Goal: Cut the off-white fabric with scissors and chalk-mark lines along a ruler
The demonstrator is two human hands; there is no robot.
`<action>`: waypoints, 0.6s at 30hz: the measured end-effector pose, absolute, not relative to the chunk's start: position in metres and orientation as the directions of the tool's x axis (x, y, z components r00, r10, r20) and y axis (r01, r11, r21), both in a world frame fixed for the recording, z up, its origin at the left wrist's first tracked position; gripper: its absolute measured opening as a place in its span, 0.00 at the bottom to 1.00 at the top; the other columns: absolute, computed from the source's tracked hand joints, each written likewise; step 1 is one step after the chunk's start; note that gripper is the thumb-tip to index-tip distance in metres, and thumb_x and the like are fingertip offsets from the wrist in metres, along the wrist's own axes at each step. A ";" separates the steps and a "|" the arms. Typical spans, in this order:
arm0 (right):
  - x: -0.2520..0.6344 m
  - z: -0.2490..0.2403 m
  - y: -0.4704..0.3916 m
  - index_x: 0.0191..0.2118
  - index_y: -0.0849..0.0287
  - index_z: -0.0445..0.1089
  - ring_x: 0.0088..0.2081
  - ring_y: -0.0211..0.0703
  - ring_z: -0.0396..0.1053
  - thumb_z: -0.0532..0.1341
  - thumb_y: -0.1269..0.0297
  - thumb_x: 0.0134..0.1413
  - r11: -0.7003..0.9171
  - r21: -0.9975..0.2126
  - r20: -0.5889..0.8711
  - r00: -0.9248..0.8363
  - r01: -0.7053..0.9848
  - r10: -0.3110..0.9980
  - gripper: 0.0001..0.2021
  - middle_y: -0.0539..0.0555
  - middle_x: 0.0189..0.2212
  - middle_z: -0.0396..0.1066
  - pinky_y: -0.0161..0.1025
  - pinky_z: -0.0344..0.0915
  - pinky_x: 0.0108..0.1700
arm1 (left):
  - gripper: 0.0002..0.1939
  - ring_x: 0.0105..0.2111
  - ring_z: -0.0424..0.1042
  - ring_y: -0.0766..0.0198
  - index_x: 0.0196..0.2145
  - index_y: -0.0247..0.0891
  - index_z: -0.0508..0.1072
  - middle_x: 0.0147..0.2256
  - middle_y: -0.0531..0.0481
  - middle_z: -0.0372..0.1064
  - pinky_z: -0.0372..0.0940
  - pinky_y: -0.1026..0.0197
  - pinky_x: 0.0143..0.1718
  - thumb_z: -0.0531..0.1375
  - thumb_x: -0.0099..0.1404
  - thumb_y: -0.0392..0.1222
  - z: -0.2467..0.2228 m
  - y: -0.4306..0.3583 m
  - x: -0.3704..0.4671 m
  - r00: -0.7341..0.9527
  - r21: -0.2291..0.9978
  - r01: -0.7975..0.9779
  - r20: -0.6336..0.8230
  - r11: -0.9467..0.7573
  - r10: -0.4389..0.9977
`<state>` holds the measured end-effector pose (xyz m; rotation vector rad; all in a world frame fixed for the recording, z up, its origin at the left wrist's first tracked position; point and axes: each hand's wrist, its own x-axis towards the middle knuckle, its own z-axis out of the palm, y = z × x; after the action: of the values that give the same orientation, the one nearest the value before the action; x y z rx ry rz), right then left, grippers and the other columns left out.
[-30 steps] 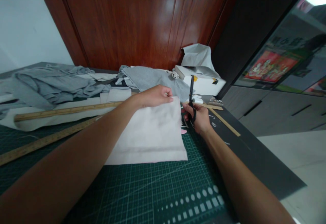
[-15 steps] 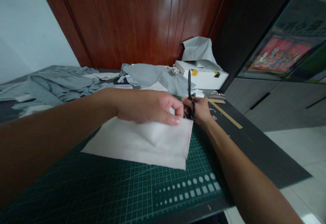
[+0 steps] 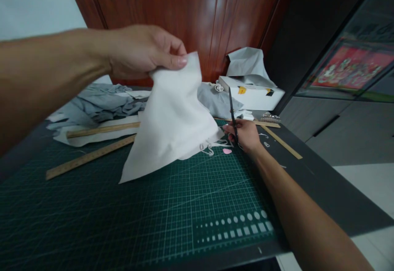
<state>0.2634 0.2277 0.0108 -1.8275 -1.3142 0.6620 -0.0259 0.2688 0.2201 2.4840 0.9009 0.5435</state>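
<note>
**White cloth lifted above the cutting mat**

Left hand (image 3: 144, 53) pinches the top edge of the white cloth (image 3: 172, 123), raised so that its lower corners trail onto the green cutting mat (image 3: 147, 217); right hand (image 3: 246, 136), resting on the table, is closed around black scissors (image 3: 232, 113), blades pointing upward; two wooden rulers (image 3: 92, 156) and grey fabric (image 3: 101, 102) lie behind; a white box (image 3: 255, 94) stands further back.

left hand (image 3: 141, 53) now raised off the mat, white cloth (image 3: 172, 119) pinched in fingertips, hanging below them.
</note>
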 end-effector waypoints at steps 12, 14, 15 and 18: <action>0.273 0.026 0.225 0.62 0.58 0.74 0.54 0.55 0.79 0.69 0.58 0.72 -0.322 -0.271 -0.014 0.330 0.907 0.944 0.19 0.60 0.59 0.76 0.55 0.79 0.54 | 0.25 0.52 0.77 0.44 0.57 0.39 0.72 0.48 0.40 0.78 0.63 0.42 0.58 0.70 0.69 0.54 0.078 0.152 -0.019 0.932 0.226 0.336 -0.223 -0.914 0.287; 0.276 0.027 0.224 0.61 0.58 0.74 0.54 0.55 0.79 0.69 0.58 0.72 -0.307 -0.231 -0.031 0.308 0.923 0.951 0.18 0.60 0.59 0.76 0.54 0.79 0.54 | 0.32 0.59 0.71 0.41 0.60 0.40 0.73 0.55 0.39 0.75 0.56 0.36 0.65 0.74 0.63 0.53 0.079 0.158 -0.037 0.904 0.211 0.396 -0.262 -0.894 0.338; 0.277 0.027 0.223 0.61 0.58 0.74 0.54 0.55 0.79 0.69 0.58 0.72 -0.296 -0.215 -0.040 0.294 0.931 0.955 0.18 0.60 0.59 0.76 0.55 0.79 0.54 | 0.34 0.61 0.69 0.40 0.59 0.40 0.73 0.57 0.39 0.74 0.55 0.35 0.66 0.77 0.60 0.51 0.083 0.162 -0.046 0.883 0.194 0.432 -0.289 -0.881 0.369; 0.277 0.030 0.216 0.62 0.59 0.74 0.53 0.54 0.79 0.69 0.59 0.72 -0.241 -0.188 -0.063 0.233 0.952 0.970 0.18 0.60 0.59 0.76 0.54 0.79 0.53 | 0.36 0.61 0.68 0.40 0.60 0.40 0.73 0.60 0.40 0.71 0.56 0.38 0.65 0.78 0.58 0.47 0.090 0.174 -0.068 0.802 0.188 0.563 -0.359 -0.805 0.477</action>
<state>0.2770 0.2163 0.0296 -2.3785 -1.8638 0.2523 -0.0681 0.1736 0.0896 2.7050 0.7989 -0.4285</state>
